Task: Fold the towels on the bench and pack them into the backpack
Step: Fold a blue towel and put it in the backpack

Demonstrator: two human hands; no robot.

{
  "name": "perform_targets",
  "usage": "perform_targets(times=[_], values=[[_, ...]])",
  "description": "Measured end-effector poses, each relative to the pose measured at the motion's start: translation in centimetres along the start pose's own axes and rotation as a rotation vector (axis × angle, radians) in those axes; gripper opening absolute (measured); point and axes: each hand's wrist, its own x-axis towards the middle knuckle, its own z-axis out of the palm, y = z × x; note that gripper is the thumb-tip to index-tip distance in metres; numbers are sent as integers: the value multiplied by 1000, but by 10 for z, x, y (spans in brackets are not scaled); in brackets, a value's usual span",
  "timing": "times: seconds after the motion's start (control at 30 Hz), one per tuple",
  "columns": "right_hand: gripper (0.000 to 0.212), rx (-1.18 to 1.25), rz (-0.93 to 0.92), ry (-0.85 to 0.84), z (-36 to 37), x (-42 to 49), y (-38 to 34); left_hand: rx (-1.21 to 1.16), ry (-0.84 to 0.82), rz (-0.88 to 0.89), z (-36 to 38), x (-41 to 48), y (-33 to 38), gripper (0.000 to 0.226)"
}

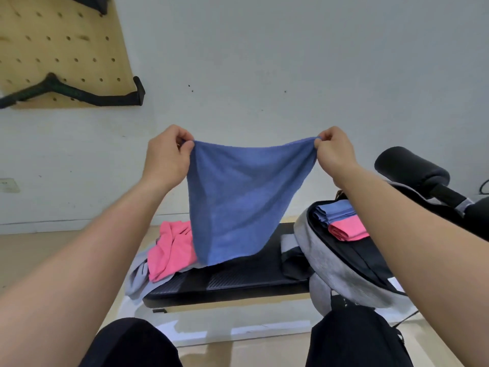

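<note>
Above the bench (238,276): a blue towel (238,197) hung spread wide, its low corner over the padded middle; whether it touched, I couldn't tell.
Left hand (166,157): pinched the towel's left top corner between thumb and curled fingers.
Right hand (334,152): pinched the right top corner likewise.
Backpack (325,255): lay open at the bench's right end, a folded blue towel (336,211) and a folded pink towel (349,230) inside, touching.
Done, by my reckoning: two towels packed.
Left: folding and packing the held one, then the crumpled pink towel (169,250) and grey cloth (137,279) under it, far left.
Hard to make out: whether the grey was one towel or several; the right forearm hid part of the backpack's opening.
</note>
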Motion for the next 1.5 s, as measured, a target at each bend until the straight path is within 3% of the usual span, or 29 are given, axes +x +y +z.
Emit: perform_targets(times=[0.13,0.33,0.5,0.6,0.7,0.87,0.97,1.07,1.23,1.5], values=[[12,25,3,14,-6,-3,-7,24,31,-15,-13,2,1,11],[11,-13,-29,-4,-3,-13,-9,193,-77,-15,-24,-3,-8,23],[12,-61,-20,-47,13,-21,4,-8,-1,-153,-27,-11,-1,23],[15,-27,32,-100,25,-13,13,-28,38,-121,-24,-12,-4,23],[27,-54,82,-130,38,-6,22,13,20,-105,-13,-11,-20,21],[27,-189,145,-156,77,8,55,121,-51,-217,28,-14,-69,15],[11,-210,152,-161,102,14,78,184,-85,-310,53,-19,-101,14],[22,-210,179,-165,118,18,96,208,-87,-368,68,-22,-121,12],[8,-33,214,-140,133,26,109,123,-99,-371,79,-19,-139,8],[8,332,326,-221,113,-1,114,-151,-112,-425,66,-50,-130,8]])
